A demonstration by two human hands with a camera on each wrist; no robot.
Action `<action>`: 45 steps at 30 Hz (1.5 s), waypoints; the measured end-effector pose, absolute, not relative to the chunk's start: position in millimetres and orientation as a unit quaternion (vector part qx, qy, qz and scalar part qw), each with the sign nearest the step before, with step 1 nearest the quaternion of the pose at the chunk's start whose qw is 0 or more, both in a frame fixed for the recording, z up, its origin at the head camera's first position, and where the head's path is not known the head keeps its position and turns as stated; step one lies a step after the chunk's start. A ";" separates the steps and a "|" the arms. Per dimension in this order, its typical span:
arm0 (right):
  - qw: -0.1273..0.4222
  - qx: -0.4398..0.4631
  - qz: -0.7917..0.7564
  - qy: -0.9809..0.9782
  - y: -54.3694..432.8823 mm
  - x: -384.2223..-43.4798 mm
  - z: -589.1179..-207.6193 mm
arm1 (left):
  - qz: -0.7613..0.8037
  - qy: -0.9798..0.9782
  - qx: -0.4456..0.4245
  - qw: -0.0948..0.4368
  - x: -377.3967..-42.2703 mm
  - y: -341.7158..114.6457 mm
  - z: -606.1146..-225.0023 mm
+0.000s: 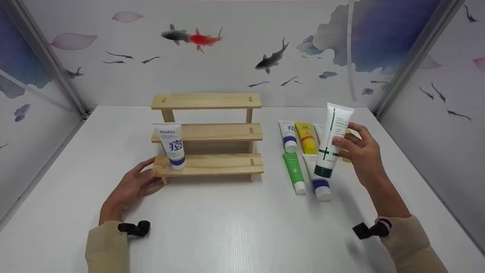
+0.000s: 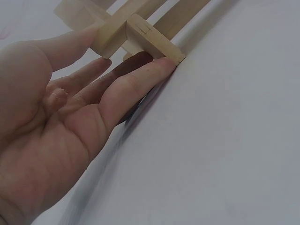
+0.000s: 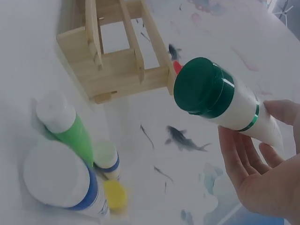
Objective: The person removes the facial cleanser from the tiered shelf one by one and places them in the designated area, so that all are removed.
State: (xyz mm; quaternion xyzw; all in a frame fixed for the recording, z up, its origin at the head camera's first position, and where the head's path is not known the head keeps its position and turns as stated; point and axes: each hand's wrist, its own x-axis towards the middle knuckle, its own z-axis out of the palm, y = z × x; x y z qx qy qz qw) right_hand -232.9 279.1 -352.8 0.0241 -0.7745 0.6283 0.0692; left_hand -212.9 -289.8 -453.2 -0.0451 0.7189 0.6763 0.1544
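Observation:
My right hand [image 1: 362, 155] holds a white squeeze tube [image 1: 333, 138] with a dark green cap [image 3: 204, 88] between thumb and fingers. It is raised over the tubes on the right, tilted with its cap down. My left hand [image 1: 134, 185] is at the left end of a three-step wooden rack [image 1: 212, 165]. In the left wrist view, its mostly straight fingers [image 2: 133, 86] touch the rack's lower shelf end and leg. A white tube with a blue band [image 1: 172, 146] stands cap-down on the left of the lowest step.
Right of the rack lie a small white-and-blue tube [image 1: 287, 134], a yellow tube [image 1: 306, 136], a green tube [image 1: 293, 168] and a larger white-and-blue tube [image 1: 320, 185]. More tubes are partly hidden behind the right hand. Printed wall panels [image 1: 235, 72] enclose the white table [image 1: 227, 227].

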 end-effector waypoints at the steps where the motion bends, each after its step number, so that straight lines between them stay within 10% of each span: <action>1: 0.063 0.024 0.634 -0.770 283.8 -233.0 -354.5 | 0.677 0.718 -0.045 0.155 -213.1 -289.8 -453.1; 45: -0.208 -0.061 0.428 -0.877 355.9 -254.7 -427.7 | 0.672 0.722 -0.045 0.156 -211.8 -289.2 -452.9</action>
